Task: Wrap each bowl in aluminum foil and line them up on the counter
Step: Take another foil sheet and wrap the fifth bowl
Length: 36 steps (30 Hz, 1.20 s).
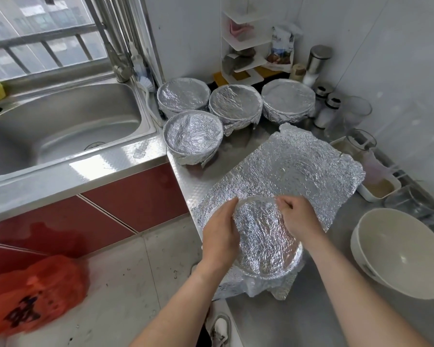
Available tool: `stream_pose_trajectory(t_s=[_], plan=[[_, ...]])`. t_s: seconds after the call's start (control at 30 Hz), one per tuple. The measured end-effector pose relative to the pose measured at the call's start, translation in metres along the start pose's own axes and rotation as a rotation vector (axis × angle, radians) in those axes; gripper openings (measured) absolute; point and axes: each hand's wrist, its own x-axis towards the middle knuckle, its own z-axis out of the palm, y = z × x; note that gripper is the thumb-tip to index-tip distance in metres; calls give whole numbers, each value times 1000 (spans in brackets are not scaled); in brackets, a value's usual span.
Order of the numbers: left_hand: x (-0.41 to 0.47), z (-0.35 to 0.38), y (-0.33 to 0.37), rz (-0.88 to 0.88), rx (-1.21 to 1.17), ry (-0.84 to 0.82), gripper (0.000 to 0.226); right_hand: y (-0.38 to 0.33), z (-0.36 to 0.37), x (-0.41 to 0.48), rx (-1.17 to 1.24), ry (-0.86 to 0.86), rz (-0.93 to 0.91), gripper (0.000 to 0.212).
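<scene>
At the near counter (286, 321) edge, left hand (221, 231) presses fairly straight fingers on the foil-covered bowl (266, 244), molding foil to its side. Right hand (298, 219) curls, pinching foil at the far rim. Wrapped bowls (193, 136) sit grouped behind, out of the way; bare white bowl (398, 254) waits right.

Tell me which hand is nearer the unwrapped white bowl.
Right. The right hand pinches the right rim of the foil-covered bowl, on the side facing the white bowl. The left hand presses that bowl's left side, farther away.

Hands (219, 236) (298, 219) hold foil (298, 166) against bowl (266, 244).
</scene>
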Motion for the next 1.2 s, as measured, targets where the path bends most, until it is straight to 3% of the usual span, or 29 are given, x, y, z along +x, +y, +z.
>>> stream_pose_trajectory(t_s=[0.37, 0.5, 0.6, 0.8, 0.93, 1.03, 1.2], plan=[[7, -1, 9, 82, 38, -78, 46, 10, 6, -25, -16, 199, -13, 30], [9, 3, 10, 131, 158, -116, 46, 12, 7, -34, -85, 147, -21, 25], [7, 5, 7, 180, 233, -183, 54, 13, 8, -34, -313, 72, -78, 44], [9, 12, 0, 302, 435, -223, 60, 17, 13, -31, -450, 48, -108, 48], [7, 10, 1, 341, 405, -169, 56, 17, 7, -31, -311, 27, -52, 44], [9, 6, 6, 312, 314, -123, 44, 10, -1, -22, -180, 11, -17, 26], [15, 7, 5, 226, 212, -138, 41, 4, 0, -6, -26, -49, 8, 31]])
